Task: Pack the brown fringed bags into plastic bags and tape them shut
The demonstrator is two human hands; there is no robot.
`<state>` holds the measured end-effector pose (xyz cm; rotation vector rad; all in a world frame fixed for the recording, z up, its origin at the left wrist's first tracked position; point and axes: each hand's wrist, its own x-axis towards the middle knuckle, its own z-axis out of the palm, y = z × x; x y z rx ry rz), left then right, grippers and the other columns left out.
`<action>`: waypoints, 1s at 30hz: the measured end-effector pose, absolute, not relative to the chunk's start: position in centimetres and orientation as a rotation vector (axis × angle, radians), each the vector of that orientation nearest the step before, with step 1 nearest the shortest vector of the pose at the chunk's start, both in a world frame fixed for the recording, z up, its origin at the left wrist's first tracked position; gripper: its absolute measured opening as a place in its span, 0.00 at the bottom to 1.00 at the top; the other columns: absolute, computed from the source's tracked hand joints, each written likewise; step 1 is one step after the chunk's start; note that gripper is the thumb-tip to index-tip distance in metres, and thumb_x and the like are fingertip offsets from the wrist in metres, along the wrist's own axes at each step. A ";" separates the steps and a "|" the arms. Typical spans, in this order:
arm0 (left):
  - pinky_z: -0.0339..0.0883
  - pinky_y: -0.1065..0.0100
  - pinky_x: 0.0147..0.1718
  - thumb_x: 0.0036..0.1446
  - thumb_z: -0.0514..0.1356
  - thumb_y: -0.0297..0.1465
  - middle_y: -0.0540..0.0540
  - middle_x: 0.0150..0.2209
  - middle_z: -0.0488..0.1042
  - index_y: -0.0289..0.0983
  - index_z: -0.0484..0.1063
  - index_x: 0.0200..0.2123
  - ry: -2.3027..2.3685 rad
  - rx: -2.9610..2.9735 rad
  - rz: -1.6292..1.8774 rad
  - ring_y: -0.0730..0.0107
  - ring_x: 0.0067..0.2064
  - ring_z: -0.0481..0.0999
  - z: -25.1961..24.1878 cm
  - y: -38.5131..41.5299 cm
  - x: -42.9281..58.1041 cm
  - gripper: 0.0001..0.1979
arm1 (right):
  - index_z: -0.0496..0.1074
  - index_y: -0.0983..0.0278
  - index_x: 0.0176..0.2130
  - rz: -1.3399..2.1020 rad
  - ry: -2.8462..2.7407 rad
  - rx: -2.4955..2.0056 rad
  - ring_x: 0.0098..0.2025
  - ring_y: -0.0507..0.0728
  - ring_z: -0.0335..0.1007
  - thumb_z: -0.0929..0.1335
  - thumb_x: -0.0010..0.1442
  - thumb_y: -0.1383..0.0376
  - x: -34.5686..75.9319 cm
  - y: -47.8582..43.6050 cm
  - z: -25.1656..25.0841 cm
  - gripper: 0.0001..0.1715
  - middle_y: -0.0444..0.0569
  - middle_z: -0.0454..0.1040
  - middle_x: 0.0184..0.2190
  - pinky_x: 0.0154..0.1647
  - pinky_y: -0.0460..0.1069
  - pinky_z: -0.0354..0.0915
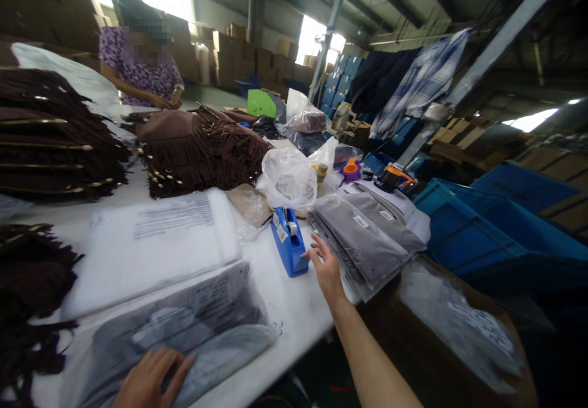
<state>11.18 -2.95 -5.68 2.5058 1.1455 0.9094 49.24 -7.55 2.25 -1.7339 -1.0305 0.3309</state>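
Two bare hands over the white surface [301, 313], and neither one is clamped on anything as far as I can see from over here. The left hand [154, 378] is palm down on a clear plastic bag [206, 350] with something dark grey in it, near the front of the surface. Its grip is loose: fingers a bit bent, thumb stuck out well apart from them, so it's more resting on the plastic than pinching it. The wrist end is cut off, fwiw.

Right hand [325, 267] has its grip open too, fingers loosely spread and slightly curled. The fingertips are right at the near end of a blue tape dispenser [290, 249], but I honestly can't tell if they're touching it or just beside it. That dispenser stands between a pile of white printed bags [160, 227] and a stack of bagged grey goods [362, 233].

Behind it there's a crumpled see-through bag [289, 178], and further left a heap of brown fringed pieces [184, 151]. A co-worker in a purple patterned top [138, 65] is across the surface.
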 end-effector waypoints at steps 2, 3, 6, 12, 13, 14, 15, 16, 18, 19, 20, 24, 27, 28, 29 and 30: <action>0.66 0.66 0.32 0.60 0.53 0.47 0.49 0.26 0.72 0.40 0.71 0.27 1.139 2.524 0.810 0.66 0.30 0.73 -4.7 -3.5 11.3 0.19 | 0.56 0.65 0.62 0.273 -1.001 -1.744 0.54 0.61 0.65 0.61 0.64 0.58 48.4 -9.4 1.0 0.30 0.51 0.77 0.33 0.55 0.59 0.58; 0.65 0.66 0.33 0.61 0.53 0.45 0.48 0.27 0.72 0.39 0.70 0.27 1.155 2.523 0.759 0.66 0.31 0.72 -4.3 -3.8 11.4 0.18 | 0.55 0.66 0.62 0.254 -0.989 -1.757 0.53 0.62 0.66 0.62 0.63 0.58 48.3 -10.3 0.2 0.31 0.51 0.77 0.33 0.54 0.60 0.58; 0.63 0.64 0.34 0.63 0.51 0.42 0.47 0.28 0.70 0.39 0.68 0.27 1.244 2.487 0.652 0.65 0.32 0.70 -3.5 -4.4 11.6 0.17 | 0.54 0.67 0.63 0.229 -0.965 -1.851 0.48 0.64 0.68 0.64 0.61 0.58 49.0 -11.9 -0.9 0.35 0.49 0.77 0.29 0.53 0.61 0.58; 0.61 0.62 0.36 0.63 0.50 0.38 0.46 0.30 0.70 0.38 0.68 0.28 1.311 2.403 0.529 0.61 0.35 0.69 -3.0 -4.7 11.7 0.15 | 0.49 0.62 0.65 0.518 -1.519 -1.678 0.41 0.58 0.70 0.63 0.63 0.62 44.0 -10.1 5.1 0.34 0.46 0.76 0.32 0.54 0.57 0.58; 0.61 0.61 0.36 0.63 0.51 0.37 0.46 0.30 0.71 0.38 0.68 0.28 1.312 2.398 0.523 0.60 0.35 0.69 -3.0 -4.6 11.7 0.14 | 0.47 0.61 0.65 0.707 -1.752 -1.548 0.40 0.57 0.70 0.63 0.63 0.63 41.8 -9.3 6.1 0.35 0.45 0.75 0.32 0.54 0.56 0.59; 0.61 0.61 0.36 0.63 0.51 0.37 0.46 0.30 0.70 0.38 0.68 0.28 1.318 2.397 0.521 0.60 0.35 0.69 -3.0 -4.7 11.7 0.14 | 0.43 0.60 0.66 0.842 -1.958 -1.425 0.38 0.57 0.70 0.64 0.63 0.64 39.6 -8.5 6.8 0.38 0.44 0.75 0.31 0.52 0.54 0.60; 0.61 0.61 0.36 0.63 0.51 0.37 0.46 0.30 0.70 0.38 0.68 0.28 1.324 2.403 0.522 0.60 0.35 0.69 -3.0 -4.7 11.7 0.14 | 0.43 0.58 0.66 0.897 -2.173 -1.340 0.40 0.57 0.70 0.64 0.62 0.66 37.4 -7.6 7.0 0.40 0.44 0.75 0.32 0.52 0.54 0.60; 0.61 0.61 0.36 0.63 0.51 0.37 0.46 0.30 0.70 0.37 0.67 0.29 1.327 2.418 0.519 0.60 0.35 0.69 -3.0 -4.7 11.8 0.14 | 0.43 0.58 0.66 0.845 -2.379 -1.295 0.41 0.58 0.69 0.66 0.60 0.67 35.5 -6.7 6.8 0.42 0.46 0.75 0.34 0.51 0.55 0.61; 0.60 0.60 0.36 0.63 0.50 0.36 0.45 0.30 0.70 0.37 0.67 0.29 1.336 2.471 0.500 0.59 0.36 0.68 -3.1 -4.8 11.8 0.13 | 0.47 0.60 0.66 0.588 -2.695 -1.325 0.39 0.61 0.69 0.68 0.57 0.68 32.6 -4.9 5.4 0.44 0.51 0.75 0.34 0.46 0.56 0.62; 0.60 0.60 0.36 0.63 0.50 0.35 0.45 0.30 0.70 0.37 0.67 0.29 1.342 2.505 0.483 0.59 0.36 0.68 -3.1 -4.9 11.9 0.13 | 0.48 0.61 0.66 0.444 -2.795 -1.376 0.37 0.62 0.69 0.68 0.56 0.68 31.6 -4.2 4.5 0.43 0.53 0.75 0.34 0.44 0.56 0.63; 0.59 0.59 0.36 0.63 0.51 0.35 0.45 0.30 0.69 0.37 0.67 0.29 1.346 2.540 0.464 0.59 0.36 0.68 -3.2 -5.0 11.9 0.13 | 0.49 0.62 0.65 0.328 -2.855 -1.436 0.36 0.63 0.69 0.68 0.57 0.69 31.1 -3.7 3.6 0.42 0.54 0.76 0.32 0.42 0.56 0.62; 0.58 0.59 0.36 0.63 0.52 0.33 0.45 0.30 0.69 0.37 0.67 0.29 1.354 2.634 0.431 0.58 0.36 0.67 -3.3 -5.4 12.1 0.11 | 0.49 0.66 0.65 0.166 -2.842 -1.682 0.38 0.66 0.69 0.72 0.55 0.59 31.3 -2.9 1.6 0.48 0.57 0.77 0.29 0.41 0.57 0.62; 0.57 0.59 0.37 0.63 0.52 0.32 0.45 0.31 0.69 0.37 0.67 0.30 1.369 2.633 0.451 0.58 0.37 0.66 -3.3 -5.5 12.0 0.10 | 0.50 0.66 0.65 0.307 -2.645 -1.761 0.38 0.64 0.69 0.74 0.50 0.53 33.3 -3.0 2.5 0.53 0.53 0.76 0.30 0.43 0.56 0.61; 0.57 0.59 0.36 0.63 0.52 0.32 0.45 0.31 0.69 0.37 0.67 0.29 1.369 2.626 0.459 0.59 0.37 0.66 -3.3 -5.5 12.0 0.10 | 0.53 0.64 0.64 0.416 -2.541 -1.742 0.37 0.61 0.70 0.73 0.53 0.54 34.1 -3.2 3.2 0.47 0.50 0.76 0.30 0.43 0.54 0.61; 0.56 0.60 0.36 0.63 0.52 0.32 0.45 0.31 0.69 0.37 0.67 0.29 1.366 2.619 0.467 0.59 0.36 0.66 -3.3 -5.5 12.0 0.10 | 0.58 0.62 0.61 0.527 -2.432 -1.704 0.35 0.58 0.70 0.70 0.57 0.55 34.8 -3.4 3.8 0.37 0.47 0.75 0.30 0.43 0.52 0.61; 0.56 0.60 0.36 0.63 0.52 0.32 0.46 0.30 0.69 0.37 0.67 0.29 1.361 2.614 0.472 0.59 0.36 0.66 -3.3 -5.5 11.9 0.10 | 0.65 0.61 0.56 0.631 -2.345 -1.658 0.34 0.55 0.70 0.68 0.61 0.57 35.3 -3.5 4.5 0.25 0.45 0.75 0.30 0.43 0.50 0.61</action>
